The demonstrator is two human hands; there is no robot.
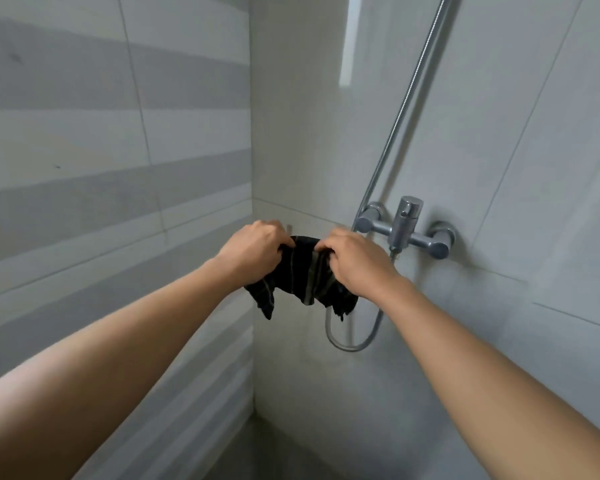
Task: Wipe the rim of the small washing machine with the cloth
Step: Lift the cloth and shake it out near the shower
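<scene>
The cloth point(303, 275) hangs between the left hand point(253, 249) and right hand point(355, 261), seemingly before the tap point(406, 226).

The cloth point(303, 271) is black, and thin pale stripes are seen on it. The left wall point(84, 150) is tiled in wide bands of darker grey and light grey-white, laid side to side. The back wall point(499, 133) is tiled in plain pale grey, and thin grey lines are seen between the tiles. A bright white patch of light is seen high on it. The tap point(407, 226) is shiny silver-grey. The hose point(404, 109) is silver-grey too.
</scene>
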